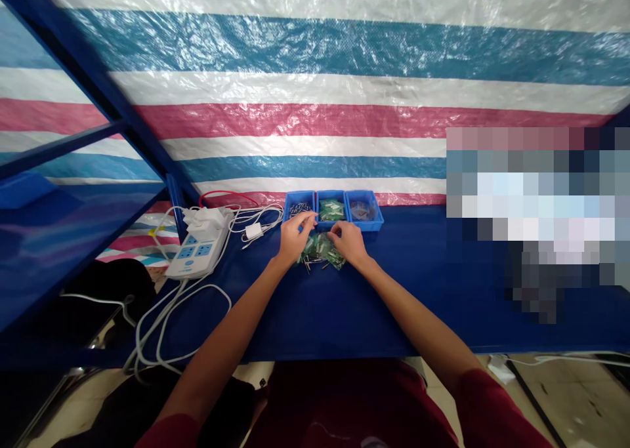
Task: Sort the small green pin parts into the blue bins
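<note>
My left hand (294,236) hovers at the front of the left blue bin (300,195), thumb and fingertips pinched together; whatever is between them is too small to make out. That bin holds many small metal pieces that look like screws (299,208). My right hand (349,241) is bent down over the right side of a pile of small green-and-clear packets (322,246), its fingers closed and their tips partly hidden. Thin metal pieces lie in and around the pile. The middle blue bin (331,194) contains more green packets (331,209). In the right blue bin (375,224) are clear, greyish bags (362,210).
A white power strip (199,251) with plugs and looping white cables stands on the left of the blue table (315,323). A white adapter (253,231) lies near the bins. Striped plastic sheeting (315,120) hangs behind. A blue metal frame (118,100) rises at left. The right side is pixelated.
</note>
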Demonstrator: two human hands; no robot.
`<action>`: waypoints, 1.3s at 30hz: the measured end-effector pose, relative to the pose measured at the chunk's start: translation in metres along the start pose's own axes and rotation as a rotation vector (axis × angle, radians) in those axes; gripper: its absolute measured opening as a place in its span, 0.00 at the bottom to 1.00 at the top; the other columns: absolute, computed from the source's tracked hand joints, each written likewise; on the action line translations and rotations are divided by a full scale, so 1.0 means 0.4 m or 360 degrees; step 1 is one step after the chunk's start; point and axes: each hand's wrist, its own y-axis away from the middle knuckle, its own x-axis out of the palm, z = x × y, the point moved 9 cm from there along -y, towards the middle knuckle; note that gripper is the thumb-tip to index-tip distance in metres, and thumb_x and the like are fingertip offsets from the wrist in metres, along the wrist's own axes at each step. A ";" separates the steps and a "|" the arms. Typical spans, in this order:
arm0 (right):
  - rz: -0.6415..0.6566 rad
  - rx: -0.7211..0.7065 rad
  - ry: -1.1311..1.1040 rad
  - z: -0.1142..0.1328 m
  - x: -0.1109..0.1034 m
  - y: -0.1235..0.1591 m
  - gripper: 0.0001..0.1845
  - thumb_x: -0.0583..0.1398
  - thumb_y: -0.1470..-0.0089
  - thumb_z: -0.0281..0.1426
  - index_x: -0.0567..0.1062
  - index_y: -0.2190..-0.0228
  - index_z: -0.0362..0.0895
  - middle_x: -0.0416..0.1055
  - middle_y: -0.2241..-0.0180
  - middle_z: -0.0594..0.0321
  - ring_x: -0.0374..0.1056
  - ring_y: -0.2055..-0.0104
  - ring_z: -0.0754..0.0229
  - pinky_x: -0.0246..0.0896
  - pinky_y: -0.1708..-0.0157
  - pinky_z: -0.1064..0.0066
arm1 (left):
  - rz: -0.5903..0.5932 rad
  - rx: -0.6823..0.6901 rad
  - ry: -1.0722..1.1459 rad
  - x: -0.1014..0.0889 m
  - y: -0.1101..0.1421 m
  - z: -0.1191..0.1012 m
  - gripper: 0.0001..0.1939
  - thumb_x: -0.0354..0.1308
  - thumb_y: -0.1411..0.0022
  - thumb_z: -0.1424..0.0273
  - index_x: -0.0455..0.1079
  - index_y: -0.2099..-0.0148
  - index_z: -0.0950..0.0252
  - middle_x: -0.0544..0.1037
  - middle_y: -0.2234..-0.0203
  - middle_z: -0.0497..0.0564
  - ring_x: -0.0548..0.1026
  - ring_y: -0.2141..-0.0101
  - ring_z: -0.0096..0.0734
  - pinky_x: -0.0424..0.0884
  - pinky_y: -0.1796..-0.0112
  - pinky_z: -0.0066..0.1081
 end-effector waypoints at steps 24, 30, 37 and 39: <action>-0.0124 -0.0237 -0.0720 0.033 -0.101 0.015 0.09 0.52 0.41 0.36 0.68 0.61 0.47 0.71 0.77 0.67 0.68 0.77 0.61 0.65 0.68 0.70 | 0.0206 -0.0226 0.0469 0.044 0.035 0.016 0.15 0.62 0.46 0.58 0.73 0.68 0.66 0.77 0.73 0.50 0.75 0.71 0.31 0.73 0.65 0.31; -0.0094 -0.0661 -0.0427 0.082 -0.089 0.020 0.21 0.52 0.49 0.23 0.70 0.54 0.45 0.70 0.55 0.56 0.70 0.65 0.59 0.67 0.62 0.67 | 0.0111 -0.0334 0.0654 0.032 0.033 0.036 0.16 0.65 0.48 0.58 0.70 0.70 0.67 0.72 0.81 0.46 0.71 0.80 0.25 0.70 0.74 0.26; -0.0344 -0.0807 -0.0283 0.073 -0.081 0.052 0.14 0.52 0.41 0.26 0.74 0.57 0.46 0.68 0.55 0.54 0.67 0.54 0.57 0.66 0.56 0.67 | 0.0154 -0.0324 0.0778 0.045 0.039 0.034 0.19 0.64 0.45 0.58 0.69 0.57 0.65 0.68 0.85 0.41 0.68 0.85 0.23 0.66 0.78 0.24; -0.0375 -0.0799 -0.0331 0.070 -0.087 0.054 0.12 0.52 0.39 0.31 0.75 0.61 0.46 0.68 0.59 0.55 0.67 0.56 0.57 0.65 0.57 0.68 | 0.0132 -0.0239 0.0634 0.038 0.041 0.028 0.16 0.58 0.39 0.56 0.71 0.62 0.66 0.69 0.83 0.44 0.69 0.82 0.24 0.66 0.76 0.26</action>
